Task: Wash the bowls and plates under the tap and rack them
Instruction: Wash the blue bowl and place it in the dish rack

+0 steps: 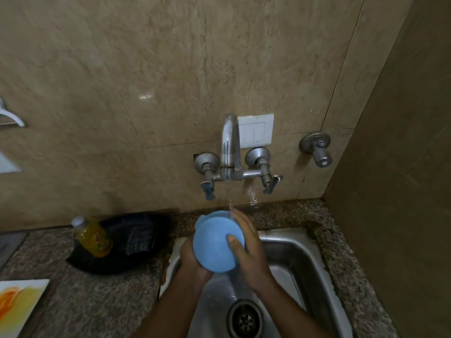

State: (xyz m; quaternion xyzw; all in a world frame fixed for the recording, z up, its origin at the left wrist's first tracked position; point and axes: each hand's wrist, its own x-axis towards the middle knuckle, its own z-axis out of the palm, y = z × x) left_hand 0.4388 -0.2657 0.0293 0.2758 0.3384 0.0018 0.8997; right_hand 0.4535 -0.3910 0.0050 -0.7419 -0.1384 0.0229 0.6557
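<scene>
Rinsing step. Blue bowl (216, 242) at frame centre, under tap (229, 145), above sink (288, 252). Left hand (192, 259) cups it below; right hand (246, 247) grips its side. Next, probably: turn it, then rack; no rack in view.

Bowl (214, 242) held over sink (288, 245), under tap (230, 147); left hand (192, 258) beneath, right hand (246, 242) on its right side. Drain (244, 318) in sink, nearer than bowl. Left of sink on counter (97, 301): tray (144, 261) w/ bottle (94, 236) & scrub pad (139, 240). Wall valve (317, 150) right of tap.
</scene>
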